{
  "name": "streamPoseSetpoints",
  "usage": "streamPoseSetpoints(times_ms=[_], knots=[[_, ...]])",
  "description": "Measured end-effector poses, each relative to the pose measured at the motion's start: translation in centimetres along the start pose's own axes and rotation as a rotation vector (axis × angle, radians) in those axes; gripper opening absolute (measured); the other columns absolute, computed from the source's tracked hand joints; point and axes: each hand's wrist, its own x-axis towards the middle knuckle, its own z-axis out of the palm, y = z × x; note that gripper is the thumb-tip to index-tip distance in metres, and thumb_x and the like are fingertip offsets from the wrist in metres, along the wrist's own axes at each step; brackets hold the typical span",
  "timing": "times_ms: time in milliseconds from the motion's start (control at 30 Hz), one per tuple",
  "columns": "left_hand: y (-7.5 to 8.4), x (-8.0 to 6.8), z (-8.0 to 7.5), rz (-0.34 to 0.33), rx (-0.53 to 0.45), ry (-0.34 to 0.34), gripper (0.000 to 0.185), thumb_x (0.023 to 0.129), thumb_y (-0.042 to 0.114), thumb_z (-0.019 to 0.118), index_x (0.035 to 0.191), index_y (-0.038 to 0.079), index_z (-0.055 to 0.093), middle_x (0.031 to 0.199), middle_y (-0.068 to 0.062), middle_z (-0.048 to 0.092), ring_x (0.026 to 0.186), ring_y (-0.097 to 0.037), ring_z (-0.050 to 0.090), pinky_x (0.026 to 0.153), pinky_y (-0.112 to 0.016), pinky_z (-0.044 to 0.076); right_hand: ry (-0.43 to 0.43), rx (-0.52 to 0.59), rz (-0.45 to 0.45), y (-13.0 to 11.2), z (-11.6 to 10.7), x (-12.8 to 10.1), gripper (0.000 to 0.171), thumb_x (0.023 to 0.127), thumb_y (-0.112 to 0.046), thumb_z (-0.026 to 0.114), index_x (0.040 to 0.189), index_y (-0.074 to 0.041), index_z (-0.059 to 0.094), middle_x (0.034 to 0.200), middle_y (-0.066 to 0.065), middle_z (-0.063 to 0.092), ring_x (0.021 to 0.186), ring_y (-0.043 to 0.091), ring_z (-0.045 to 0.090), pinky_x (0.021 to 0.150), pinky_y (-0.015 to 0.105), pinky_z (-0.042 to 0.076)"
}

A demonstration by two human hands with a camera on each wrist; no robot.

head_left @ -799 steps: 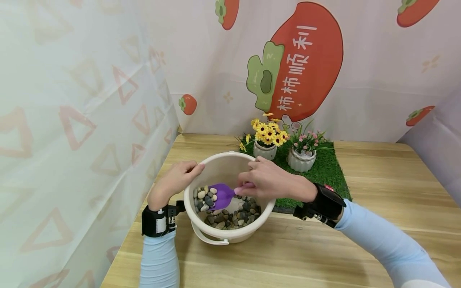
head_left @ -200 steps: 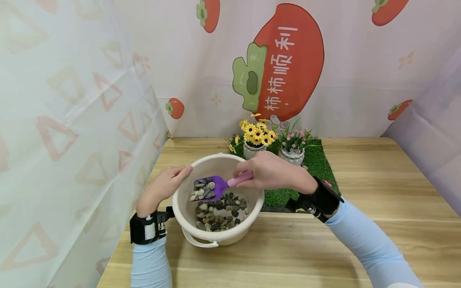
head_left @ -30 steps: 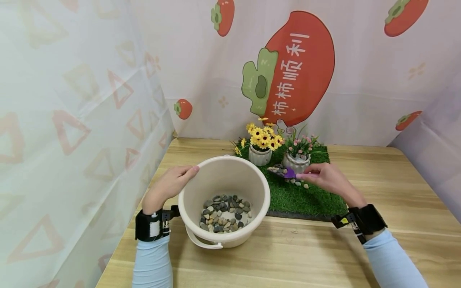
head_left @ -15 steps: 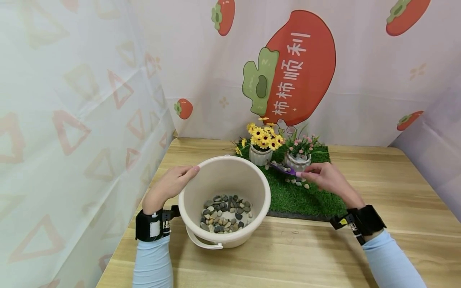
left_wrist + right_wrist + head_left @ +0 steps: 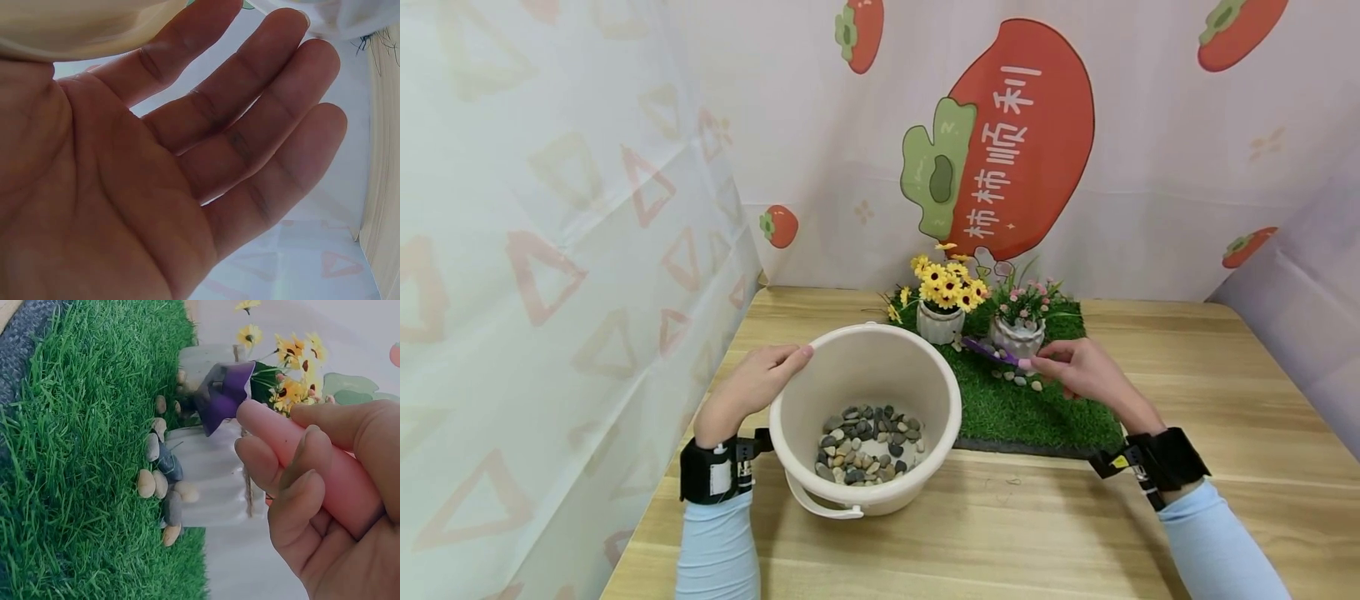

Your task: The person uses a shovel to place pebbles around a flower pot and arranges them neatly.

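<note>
A cream bucket [image 5: 951,408] stands near the table's left side with a layer of mixed pebbles [image 5: 865,442] in its bottom. My left hand [image 5: 763,375] rests against its left rim, fingers [image 5: 262,125] straight beside the bucket rim [image 5: 75,28]. My right hand [image 5: 1063,367] grips the pink handle [image 5: 312,462] of a small scoop. Its purple blade [image 5: 987,348] is tilted between the yellow-flower pot [image 5: 942,325] and the pink-flower pot [image 5: 1017,337]. Several loose pebbles [image 5: 161,478] lie on the grass at the white pot's [image 5: 209,487] foot.
A green artificial grass mat [image 5: 1037,412] lies behind and to the right of the bucket on the wooden table [image 5: 1075,533]. Printed curtains close off the left, back and right sides. The bucket's handle [image 5: 823,500] hangs down at its front.
The scoop, level with pebbles on it a second ago, has tipped and moved slightly toward the pots. Its pebbles have dropped off. The left hand and bucket have not moved.
</note>
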Motion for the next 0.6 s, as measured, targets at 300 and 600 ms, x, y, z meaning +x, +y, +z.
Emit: streamPoseSetpoints(times_ms=[300,600], knots=[[0.0,0.0,0.0,0.004,0.002,0.003,0.045,0.105,0.045,0.039,0.113,0.014,0.071,0.099,-0.003,0.073,0.095,-0.016,0.067,0.087,-0.038,0.051,-0.047,-0.008,0.063,0.2,-0.7,-0.8,0.042,0.098,-0.042,0.057,0.120,-0.007,0.064,0.089,0.020,0.067,0.051,0.018,0.053,0.050,0.035,0.049],[0.0,-0.1,0.0,0.002,0.002,0.002,0.046,0.105,0.046,0.039,0.115,0.015,0.070,0.101,-0.003,0.073,0.097,-0.018,0.067,0.089,-0.040,0.051,-0.086,0.001,0.063,0.5,-1.2,-1.3,0.040,0.098,-0.042,0.057,0.118,-0.008,0.065,0.085,0.019,0.067,0.046,0.018,0.051,0.047,0.040,0.049]])
